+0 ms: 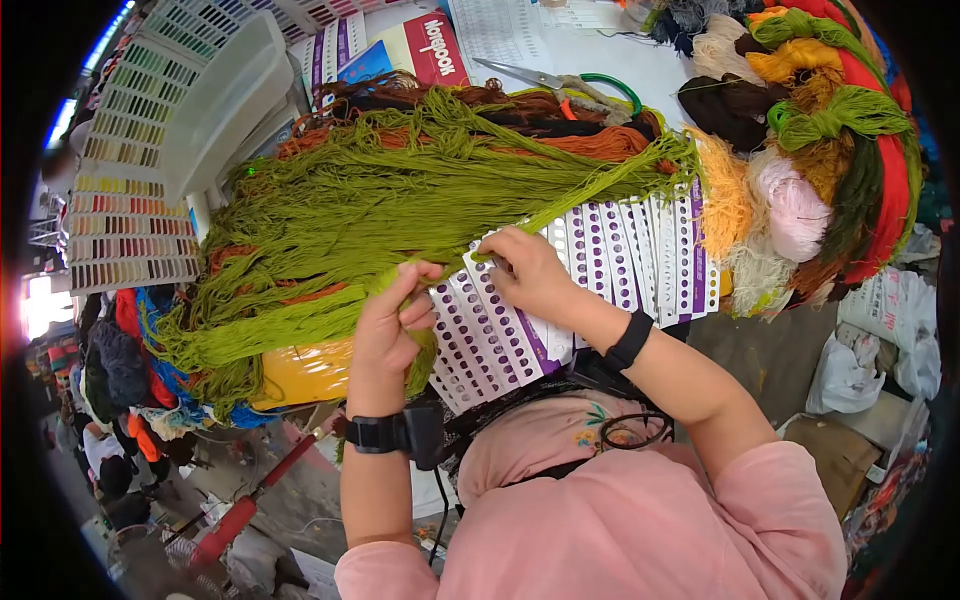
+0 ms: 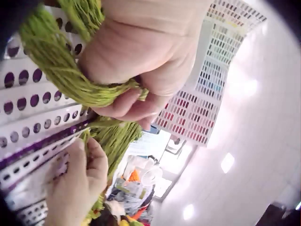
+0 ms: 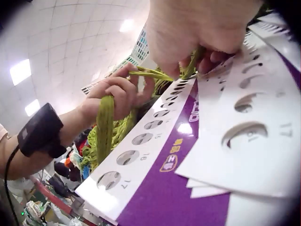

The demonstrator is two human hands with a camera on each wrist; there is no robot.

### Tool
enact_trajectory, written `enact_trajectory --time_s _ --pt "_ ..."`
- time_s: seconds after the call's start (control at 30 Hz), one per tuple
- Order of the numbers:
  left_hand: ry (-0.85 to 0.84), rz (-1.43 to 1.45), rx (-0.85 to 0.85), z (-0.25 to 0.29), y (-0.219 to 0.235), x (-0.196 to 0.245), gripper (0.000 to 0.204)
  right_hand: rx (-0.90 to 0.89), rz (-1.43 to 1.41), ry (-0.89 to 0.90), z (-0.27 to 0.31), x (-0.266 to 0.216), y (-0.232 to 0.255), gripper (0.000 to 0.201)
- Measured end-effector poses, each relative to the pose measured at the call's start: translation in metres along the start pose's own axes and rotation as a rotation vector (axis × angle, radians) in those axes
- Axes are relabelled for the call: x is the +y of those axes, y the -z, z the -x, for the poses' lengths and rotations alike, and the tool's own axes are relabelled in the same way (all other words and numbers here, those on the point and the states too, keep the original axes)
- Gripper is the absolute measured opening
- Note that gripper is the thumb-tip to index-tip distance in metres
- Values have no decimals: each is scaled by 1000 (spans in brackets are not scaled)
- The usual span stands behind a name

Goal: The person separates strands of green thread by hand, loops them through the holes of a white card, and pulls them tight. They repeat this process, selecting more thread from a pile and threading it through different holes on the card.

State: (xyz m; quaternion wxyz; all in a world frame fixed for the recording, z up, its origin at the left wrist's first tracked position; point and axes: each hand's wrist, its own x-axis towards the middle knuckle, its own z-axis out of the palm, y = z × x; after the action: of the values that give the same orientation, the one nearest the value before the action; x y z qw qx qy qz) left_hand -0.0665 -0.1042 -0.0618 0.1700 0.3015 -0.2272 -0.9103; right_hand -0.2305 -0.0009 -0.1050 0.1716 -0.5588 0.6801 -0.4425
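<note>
A wide spread of olive-green thread skeins [image 1: 350,200] covers the middle of the table. My left hand [image 1: 385,320] grips a bundle of the green thread [image 2: 61,70], its fingers curled round the strands, and a loop hangs below the hand. To its right, my right hand [image 1: 525,268] pinches a few green strands [image 3: 153,73] between thumb and fingers. Those strands run taut between the two hands in the right wrist view. Beneath both hands lie overlapping white and purple cards with rows of punched holes [image 1: 480,335].
Scissors [image 1: 525,72] with green and orange handles lie on brown thread at the back. Beyond stand a red notebook [image 1: 435,50], a clear plastic bin [image 1: 235,95] and thread colour charts [image 1: 135,235]. Bundled coloured skeins [image 1: 790,200] hang at the right; a yellow packet [image 1: 305,372] sits front left.
</note>
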Motion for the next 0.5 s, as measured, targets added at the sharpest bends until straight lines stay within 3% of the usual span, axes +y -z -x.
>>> enact_trajectory --time_s 0.1,0.3,0.4,0.5 --pt "0 -196 159 -6 -9 -2 25 11 -42 -17 0 4 -1 25" --pt "25 11 8 -3 -2 -2 33 24 23 0 1 3 -2 23" --pt "84 -56 -126 -15 -2 -6 34 44 -193 -150 1 0 -2 24" --pt "164 -635 -1 -29 -16 -21 26 59 -359 -294 -1 -4 1 24"
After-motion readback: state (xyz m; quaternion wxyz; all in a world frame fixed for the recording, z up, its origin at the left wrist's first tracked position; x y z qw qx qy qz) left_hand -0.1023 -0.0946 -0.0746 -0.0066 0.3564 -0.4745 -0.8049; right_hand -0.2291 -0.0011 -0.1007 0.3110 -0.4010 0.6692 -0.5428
